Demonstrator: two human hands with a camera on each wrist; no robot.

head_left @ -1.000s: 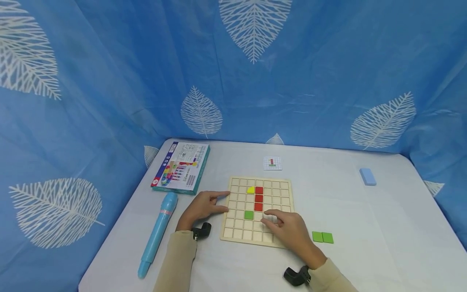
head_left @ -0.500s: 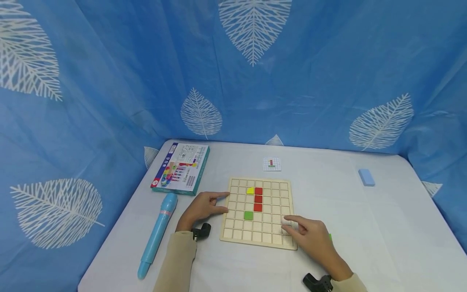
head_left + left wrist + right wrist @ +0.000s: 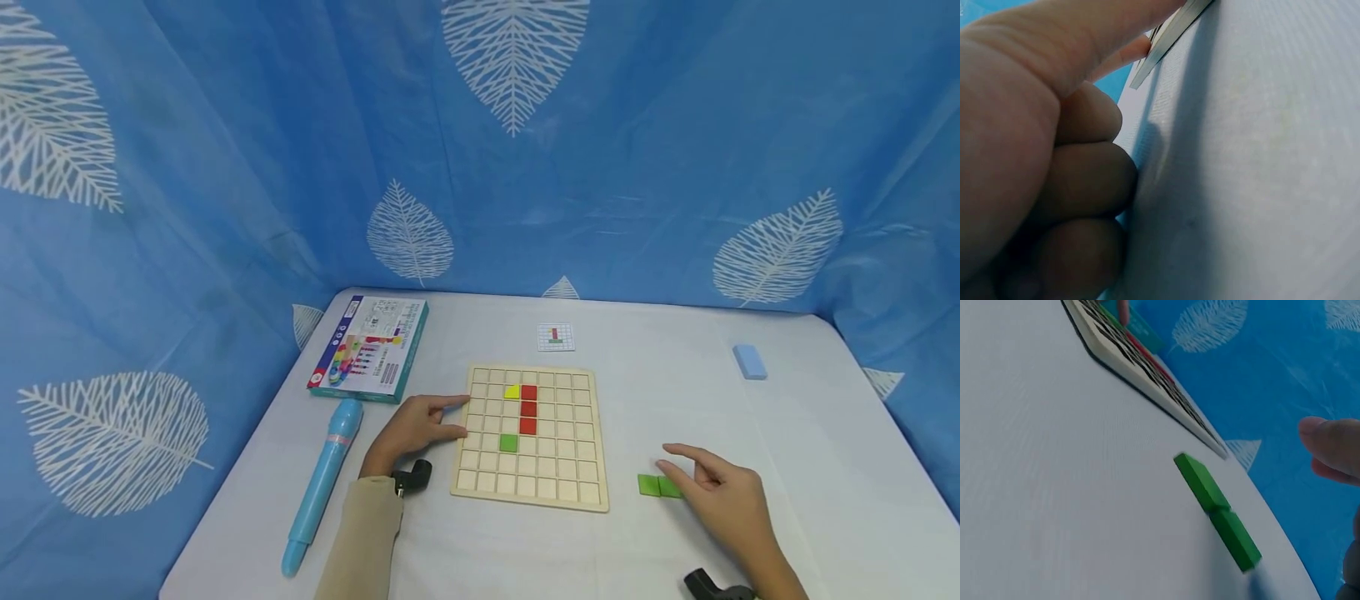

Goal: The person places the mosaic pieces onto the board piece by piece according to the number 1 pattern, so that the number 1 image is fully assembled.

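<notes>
A wooden grid board [image 3: 555, 500] lies mid-table. Set in its squares are a yellow piece with one cut-off corner [image 3: 513, 392], a column of three red tiles [image 3: 528, 409] and a green tile [image 3: 508, 443]. My left hand [image 3: 411, 427] touches the board's left edge with thumb and index finger; in the left wrist view its other fingers are curled under. Two more green tiles [image 3: 649, 485] lie side by side on the white cloth, right of the board. Over them hovers my right hand [image 3: 727, 500], thumb and index finger apart, holding nothing. It partly hides the right-hand tile.
A small pattern card [image 3: 556, 337] lies behind the board. Back left is a flat printed box [image 3: 371, 346], with a long light-blue tube [image 3: 322, 487] in front of it. A blue block [image 3: 749, 362] sits far right. A blue leaf-print curtain [image 3: 630, 167] hangs behind the table.
My right hand has moved right, from over the board to above the two loose green tiles. My left hand stays at the board's left edge.
</notes>
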